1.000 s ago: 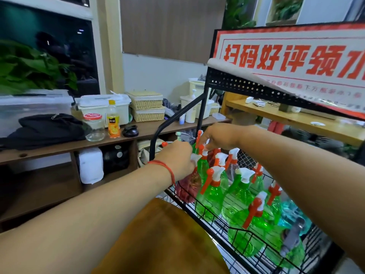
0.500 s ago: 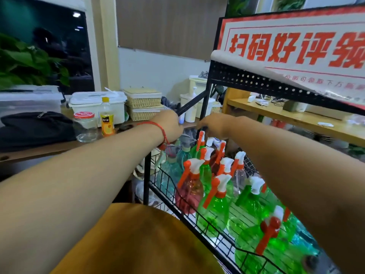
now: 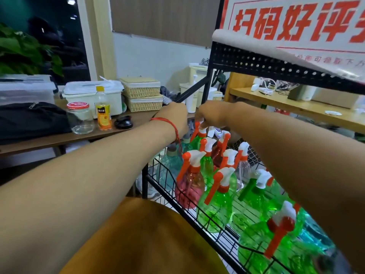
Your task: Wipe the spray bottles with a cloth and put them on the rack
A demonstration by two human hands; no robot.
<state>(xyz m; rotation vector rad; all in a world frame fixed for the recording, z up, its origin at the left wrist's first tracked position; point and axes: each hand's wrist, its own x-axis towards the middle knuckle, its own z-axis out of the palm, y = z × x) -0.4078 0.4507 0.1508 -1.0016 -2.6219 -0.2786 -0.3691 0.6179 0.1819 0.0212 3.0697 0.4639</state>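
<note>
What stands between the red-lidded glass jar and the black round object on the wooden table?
An orange drink bottle with a yellow cap stands there upright, as the head view shows.

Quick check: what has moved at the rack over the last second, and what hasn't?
The left hand came off the pink bottle and reached on to the far end of the rack; what it touches there is hidden. The right hand stayed over the back row, its fingers seemingly pinching the sprayer of the far green bottle. The bottles stand as before.
</note>
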